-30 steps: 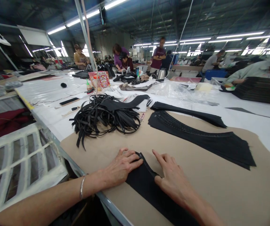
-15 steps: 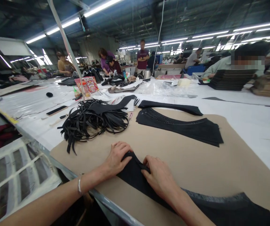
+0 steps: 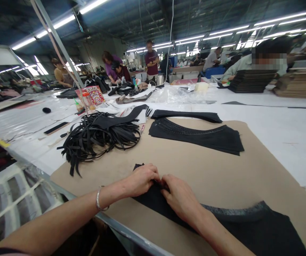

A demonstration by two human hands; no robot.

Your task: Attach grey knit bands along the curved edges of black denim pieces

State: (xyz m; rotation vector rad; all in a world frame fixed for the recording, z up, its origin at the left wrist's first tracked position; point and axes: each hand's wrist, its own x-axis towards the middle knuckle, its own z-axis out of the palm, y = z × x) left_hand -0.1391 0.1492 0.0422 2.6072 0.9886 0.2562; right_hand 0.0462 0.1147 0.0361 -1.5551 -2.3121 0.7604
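Observation:
A long curved black fabric piece (image 3: 259, 227) lies along the near side of the tan board (image 3: 203, 170), with a shiny band on its curved upper edge. My left hand (image 3: 143, 179) pinches that edge near the piece's left end. Close beside it, my right hand (image 3: 181, 197) has its thumb and fingers closed on the same edge. The fingertips of both hands almost meet, and the fold between them is partly hidden. Beyond them rests a stack of similar curved black pieces (image 3: 195, 137), with a narrower black stack (image 3: 186, 115) behind it.
A heap of black strips (image 3: 99, 137) sits left of the stacks, with a curved black piece on top. A pole (image 3: 59, 46) rises behind it near a red patterned packet (image 3: 95, 95). Dark stacked sheets (image 3: 251, 81) stand at the far right before a co-worker.
My left hand has slid right along the fabric edge toward my right hand, uncovering the piece's left end. The right hand still grips the edge. The camera view has shifted slightly.

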